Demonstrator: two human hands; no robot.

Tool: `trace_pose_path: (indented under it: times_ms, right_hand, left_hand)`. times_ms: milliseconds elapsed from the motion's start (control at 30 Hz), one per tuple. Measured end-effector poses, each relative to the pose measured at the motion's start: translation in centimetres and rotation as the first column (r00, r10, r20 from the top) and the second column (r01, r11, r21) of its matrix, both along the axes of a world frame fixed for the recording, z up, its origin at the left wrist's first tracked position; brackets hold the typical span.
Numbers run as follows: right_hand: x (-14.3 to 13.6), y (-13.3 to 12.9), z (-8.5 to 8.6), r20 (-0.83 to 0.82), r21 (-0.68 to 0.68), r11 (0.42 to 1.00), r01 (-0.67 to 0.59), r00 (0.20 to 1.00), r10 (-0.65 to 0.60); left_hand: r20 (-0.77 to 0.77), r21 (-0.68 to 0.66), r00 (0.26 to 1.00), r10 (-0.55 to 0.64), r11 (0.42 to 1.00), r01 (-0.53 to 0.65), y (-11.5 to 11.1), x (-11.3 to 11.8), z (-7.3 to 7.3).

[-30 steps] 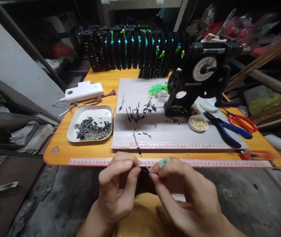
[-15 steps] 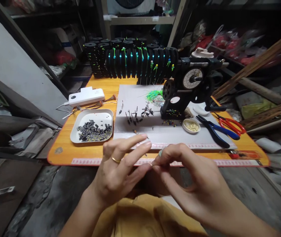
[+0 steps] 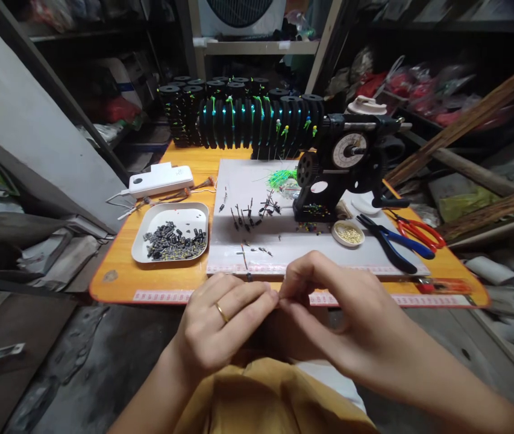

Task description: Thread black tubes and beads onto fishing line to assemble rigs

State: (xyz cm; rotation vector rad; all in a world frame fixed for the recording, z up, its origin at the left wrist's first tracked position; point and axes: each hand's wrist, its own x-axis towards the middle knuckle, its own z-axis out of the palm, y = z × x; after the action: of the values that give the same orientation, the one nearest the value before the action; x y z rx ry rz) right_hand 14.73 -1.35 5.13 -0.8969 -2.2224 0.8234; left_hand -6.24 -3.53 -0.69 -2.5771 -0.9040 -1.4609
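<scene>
My left hand (image 3: 223, 319), with a ring on one finger, is closed in a pinch at the table's front edge. Against its fingertips, my right hand (image 3: 329, 301) pinches too. Whatever is between the fingertips is too small to make out. Just beyond the left hand, a thin stick with a dark end (image 3: 244, 259) lies at the front of the grey board (image 3: 329, 253). Several small dark pieces (image 3: 261, 250) lie behind it. Farther back on the board stand several black parts with thin stems (image 3: 247, 217).
A white tray (image 3: 137, 250) of small dark parts stands at left, near a white power bank (image 3: 161, 181). At right are a winding machine (image 3: 347, 163), a dish of gold beads (image 3: 348, 234), blue-handled pliers (image 3: 392, 241) and red-handled pliers (image 3: 423, 234). Black spools (image 3: 257, 123) stand behind.
My left fingers, stretched out before, have folded down into a pinch against my right fingertips. The view has tilted slightly, and the thin stick behind the left hand now shows.
</scene>
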Motion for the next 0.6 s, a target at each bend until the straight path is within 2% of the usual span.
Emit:
trace_pose_path:
  times_ms: [100,167,233,267,333,400,433,500,567,600]
  right_hand:
    - [-0.6,-0.2,-0.9,-0.182,-0.145,0.989,0.031,0.982,-0.058]
    - [-1.2,-0.5,-1.7,-0.379,-0.217,0.974,0.059,0.915,-0.139]
    - [-1.6,-0.7,-2.4,-0.515,-0.181,0.980,0.081,0.841,-0.165]
    - [-1.7,-0.8,-2.7,-0.533,-0.101,0.991,0.093,0.836,-0.132]
    - [-1.5,-0.7,-3.0,-0.437,0.157,0.984,0.082,0.899,-0.005]
    - [-0.9,-0.3,-3.2,-0.236,0.413,0.911,0.008,0.967,0.099]
    - [-0.6,0.0,-3.3,-0.143,0.500,0.866,-0.034,0.982,0.120]
    - [-0.1,0.4,-3.5,-0.013,0.584,0.805,-0.103,0.991,0.136]
    - [0.1,0.8,-3.7,0.013,0.591,0.799,-0.114,0.991,0.131]
    - [0.1,0.8,-3.7,0.000,0.571,0.815,-0.103,0.992,0.126]
  left_hand:
    - [0.124,-0.073,0.992,-0.005,0.997,0.015,-0.1,0.3,0.4]
    - [0.251,-0.170,0.968,0.013,0.985,0.031,-0.3,0.7,0.6]
    - [0.356,-0.254,0.933,0.056,0.966,0.039,-0.6,0.9,0.8]
    - [0.390,-0.285,0.918,0.076,0.958,0.042,-0.8,0.9,0.8]
    - [0.425,-0.339,0.898,0.112,0.940,0.043,-1.2,0.8,0.8]
    - [0.433,-0.390,0.890,0.142,0.920,0.043,-1.4,0.5,0.8]
    - [0.434,-0.409,0.888,0.152,0.912,0.043,-1.5,0.3,0.8]
    - [0.433,-0.431,0.886,0.164,0.901,0.044,-1.5,0.0,0.7]
    - [0.425,-0.445,0.889,0.170,0.894,0.042,-1.5,-0.1,0.6]
    - [0.423,-0.453,0.890,0.172,0.891,0.043,-1.4,-0.2,0.6]
